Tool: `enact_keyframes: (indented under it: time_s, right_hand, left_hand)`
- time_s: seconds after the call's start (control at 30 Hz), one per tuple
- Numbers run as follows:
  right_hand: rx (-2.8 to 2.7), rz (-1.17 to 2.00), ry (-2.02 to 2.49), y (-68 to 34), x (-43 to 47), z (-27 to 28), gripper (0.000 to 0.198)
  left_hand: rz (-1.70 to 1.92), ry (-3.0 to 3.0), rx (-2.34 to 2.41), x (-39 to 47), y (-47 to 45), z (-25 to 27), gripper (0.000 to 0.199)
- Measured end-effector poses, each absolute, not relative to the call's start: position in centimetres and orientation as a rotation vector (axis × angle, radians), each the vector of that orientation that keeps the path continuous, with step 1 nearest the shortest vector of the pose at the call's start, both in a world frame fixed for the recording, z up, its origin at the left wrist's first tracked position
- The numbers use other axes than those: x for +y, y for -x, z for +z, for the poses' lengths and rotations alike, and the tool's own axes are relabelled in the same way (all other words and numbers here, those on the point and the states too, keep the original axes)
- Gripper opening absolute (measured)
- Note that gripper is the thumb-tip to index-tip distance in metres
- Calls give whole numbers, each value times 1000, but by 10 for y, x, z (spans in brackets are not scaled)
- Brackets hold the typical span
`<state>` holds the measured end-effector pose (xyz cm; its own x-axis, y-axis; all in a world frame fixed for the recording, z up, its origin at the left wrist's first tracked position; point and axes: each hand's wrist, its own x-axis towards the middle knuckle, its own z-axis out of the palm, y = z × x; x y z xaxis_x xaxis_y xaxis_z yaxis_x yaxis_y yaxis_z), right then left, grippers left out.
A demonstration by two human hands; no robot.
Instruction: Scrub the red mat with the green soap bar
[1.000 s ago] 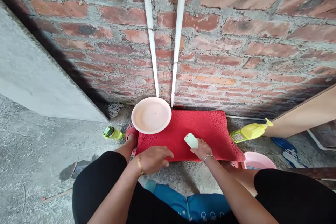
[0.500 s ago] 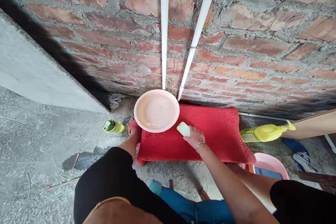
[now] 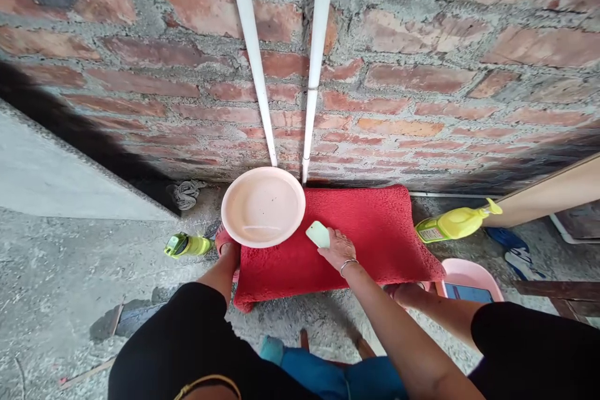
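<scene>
My right hand [image 3: 339,249], with a bracelet at the wrist, is closed round one end of a flat, pale green, round-cornered block [image 3: 318,234]. Whether it is soap or a phone I cannot tell. Under the hand spreads a thick red towel [image 3: 370,231], draped over something low and long. A round, pale pink basin [image 3: 262,239] rests on the towel's left end; shallow, clear liquid seems to glint inside. Of my left arm only a bit by a yellow bangle [image 3: 210,380] shows at the bottom edge; the left hand is out of frame.
A yellow pump bottle [image 3: 457,224] leans by the towel's right end. Beyond it, a pink tub [image 3: 473,275] holds a phone-like slab. A green bottle [image 3: 188,245] lies left of my foot. White pipes [image 3: 316,44] run down the brick wall.
The whole view has swung slightly right, so basin, towel and bottles sit further left. My right hand keeps its grip on the pale green block above the towel.
</scene>
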<state>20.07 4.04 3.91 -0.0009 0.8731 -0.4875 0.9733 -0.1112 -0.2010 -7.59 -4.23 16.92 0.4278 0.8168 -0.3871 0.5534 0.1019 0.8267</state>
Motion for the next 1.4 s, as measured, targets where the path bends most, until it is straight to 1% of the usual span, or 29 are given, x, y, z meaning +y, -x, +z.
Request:
enact_keyframes:
  time_s: [0.07,0.2,0.3,0.43,0.57,0.63,0.73,0.77,0.83,0.9,0.97,1.03,1.1,1.17,1.27,1.4]
  right_hand:
    - [1827,-762,-2205,-231,38,41,72]
    - [1649,-781,-2409,-262,35,47,68]
    - [1710,-823,-2432,-242,46,49,70]
    - [1777,-927,-2346,-193,66,46,74]
    - [1837,-929,-2219,-177,71,41,75]
    - [1862,-884,-2183,-187,66,39,76]
    - [1818,-821,-2234,-220,55,37,75]
    - [1793,-798,-2262,-233,50,36,74]
    - [1766,-756,-2318,-259,40,34,72]
    - [1769,-755,-2370,-282,30,30,71]
    - [1779,-805,-2430,-299,21,25,71]
    - [1776,-862,-2486,-308,15,19,71]
    - [1779,-886,-2509,-310,12,14,73]
    - [1797,-876,-2502,-308,13,10,74]
    - [1824,-841,-2484,-307,14,7,76]
    - [1795,-797,-2414,-311,11,12,76]
  left_hand:
    - [197,-1691,1149,-42,68,176,79]
    - [150,-1615,1185,-40,56,190,80]
    - [114,-1504,1228,-34,50,204,79]
    - [72,-1373,1297,-11,42,220,78]
    - [-7,-1329,1232,29,34,226,83]
    - [-12,-1369,1108,36,33,229,77]
    - [101,-1484,875,20,35,243,59]
    - [150,-1524,802,11,36,249,56]
    - [225,-1578,695,-2,33,260,57]
    - [281,-1609,734,2,24,259,57]
    - [350,-1655,997,26,13,242,56]
    - [428,-1723,1487,61,5,209,55]
    - [375,-1754,1930,95,6,168,60]
    - [236,-1717,2210,118,14,127,66]
    - [78,-1680,2332,133,27,77,69]
    - [-23,-1626,2332,137,36,37,69]
